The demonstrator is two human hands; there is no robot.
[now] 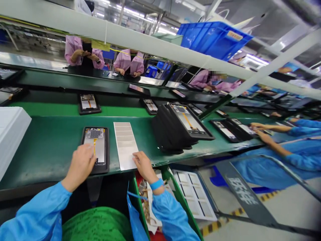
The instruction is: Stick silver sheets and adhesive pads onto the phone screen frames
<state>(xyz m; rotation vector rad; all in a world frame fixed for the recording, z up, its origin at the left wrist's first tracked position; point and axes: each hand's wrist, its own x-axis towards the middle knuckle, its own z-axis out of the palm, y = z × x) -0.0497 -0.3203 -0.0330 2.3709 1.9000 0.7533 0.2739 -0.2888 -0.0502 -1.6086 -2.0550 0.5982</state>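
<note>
An opened tablet [101, 152] lies in a black tray on the green bench, its circuit board and yellow ribbon cable bare. My left hand [80, 163] rests over its left side, fingers reaching across the inside near the ribbon cable, slightly blurred; I see nothing held in them. To the right of the tablet lies a pale sticker sheet [124, 144], marked into rows at its upper part. My right hand [144, 164] has its thumb and fingers closed on the sheet's lower right edge.
Stacked black trays [173, 130] with an open tablet on top stand to the right. A white foam box [12, 134] is at left. More tablets [89, 103] lie along the green belt. A green bin [173, 180] sits below. Co-workers sit opposite and at right.
</note>
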